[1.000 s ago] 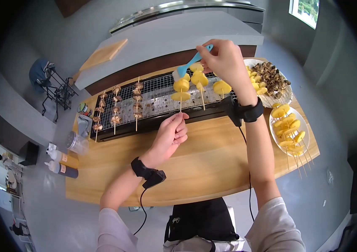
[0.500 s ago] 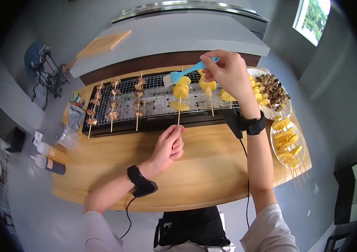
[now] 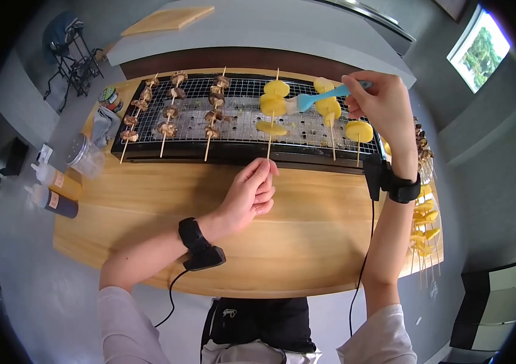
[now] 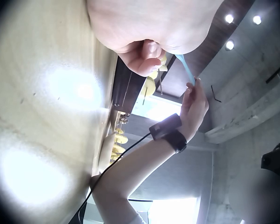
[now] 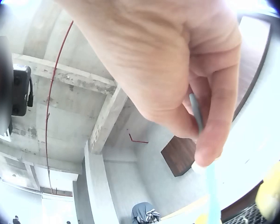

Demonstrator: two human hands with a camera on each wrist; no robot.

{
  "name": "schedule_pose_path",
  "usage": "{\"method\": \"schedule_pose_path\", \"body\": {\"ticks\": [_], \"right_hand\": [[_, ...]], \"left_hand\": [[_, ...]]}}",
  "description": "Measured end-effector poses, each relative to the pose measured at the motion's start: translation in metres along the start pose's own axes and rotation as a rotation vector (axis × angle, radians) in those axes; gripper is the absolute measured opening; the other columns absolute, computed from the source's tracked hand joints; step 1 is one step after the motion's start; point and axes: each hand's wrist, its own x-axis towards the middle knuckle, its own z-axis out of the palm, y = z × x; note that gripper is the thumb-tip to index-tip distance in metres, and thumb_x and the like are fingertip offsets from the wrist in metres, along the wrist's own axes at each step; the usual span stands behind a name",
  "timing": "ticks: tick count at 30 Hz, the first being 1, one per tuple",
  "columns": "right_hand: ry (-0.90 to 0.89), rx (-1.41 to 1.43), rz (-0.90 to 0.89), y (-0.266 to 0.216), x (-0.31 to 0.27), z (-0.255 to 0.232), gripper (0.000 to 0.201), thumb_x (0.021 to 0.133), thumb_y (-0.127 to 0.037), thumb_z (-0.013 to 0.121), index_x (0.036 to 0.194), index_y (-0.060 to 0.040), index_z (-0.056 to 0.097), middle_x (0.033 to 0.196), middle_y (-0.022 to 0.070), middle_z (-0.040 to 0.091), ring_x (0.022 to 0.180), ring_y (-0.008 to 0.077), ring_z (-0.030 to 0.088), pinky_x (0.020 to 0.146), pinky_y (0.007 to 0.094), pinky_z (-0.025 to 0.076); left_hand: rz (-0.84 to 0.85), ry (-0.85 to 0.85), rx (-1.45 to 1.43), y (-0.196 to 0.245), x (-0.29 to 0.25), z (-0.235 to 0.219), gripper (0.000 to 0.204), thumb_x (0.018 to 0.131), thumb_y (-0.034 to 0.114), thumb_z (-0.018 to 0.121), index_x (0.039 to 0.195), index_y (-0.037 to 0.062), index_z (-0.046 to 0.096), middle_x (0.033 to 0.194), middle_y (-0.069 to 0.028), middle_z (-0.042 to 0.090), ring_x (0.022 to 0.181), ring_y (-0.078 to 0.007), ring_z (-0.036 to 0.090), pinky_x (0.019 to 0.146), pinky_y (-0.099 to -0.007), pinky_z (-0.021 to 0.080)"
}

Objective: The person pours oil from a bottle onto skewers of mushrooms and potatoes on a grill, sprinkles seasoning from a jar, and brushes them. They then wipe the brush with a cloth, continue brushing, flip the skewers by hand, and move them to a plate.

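My left hand [image 3: 251, 193] pinches the bottom end of a wooden skewer threaded with yellow potato slices [image 3: 272, 104], which lies across the grill [image 3: 185, 127]. Between the fingers and thumb of my right hand [image 3: 385, 109] is the handle of a light blue basting brush [image 3: 325, 96]. Its pale bristles [image 3: 292, 105] are right at the edge of the middle slices on that skewer. Further potato skewers [image 3: 329, 109] rest on the grill to the right, under and beside the brush. In the right wrist view the brush handle [image 5: 213, 186] runs down from the fingertips.
Mushroom skewers [image 3: 214, 108] lie on the grill's left half. Left of it are a clear shaker jar [image 3: 86, 156], an orange squeeze bottle [image 3: 58, 180], a dark one [image 3: 53, 201] and a can [image 3: 110, 99]. More potato skewers [image 3: 426, 221] lie at the table's right end.
The brush has gone from the upper left of the potato skewer to its right side, along with my right hand. My left hand keeps its pinch on the skewer. The head view has shifted.
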Motion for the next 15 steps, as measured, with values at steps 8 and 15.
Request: {"method": "schedule_pose_path", "body": {"ticks": [8, 15], "right_hand": [[0.014, 0.023, -0.104, -0.013, -0.008, 0.013, 0.025, 0.091, -0.018, 0.066, 0.102, 0.0043, 0.069, 0.068, 0.0098, 0.068, 0.059, 0.0119, 0.067, 0.055, 0.0231, 0.056], [0.052, 0.154, -0.142, 0.004, 0.003, 0.020, 0.024, 0.090, -0.019, 0.066, 0.099, 0.0026, 0.070, 0.065, 0.0089, 0.068, 0.057, 0.0144, 0.069, 0.053, 0.0235, 0.054]], "left_hand": [[0.015, -0.028, -0.032, -0.001, 0.001, -0.001, 0.025, 0.106, 0.031, 0.037, 0.095, 0.0114, 0.048, 0.061, 0.0061, 0.024, 0.048, -0.0034, 0.023, 0.041, -0.0205, 0.023], [0.008, -0.025, -0.060, -0.001, 0.002, -0.004, 0.025, 0.106, 0.031, 0.038, 0.095, 0.0115, 0.049, 0.061, 0.0066, 0.024, 0.049, -0.0033, 0.022, 0.041, -0.0197, 0.021]]}}
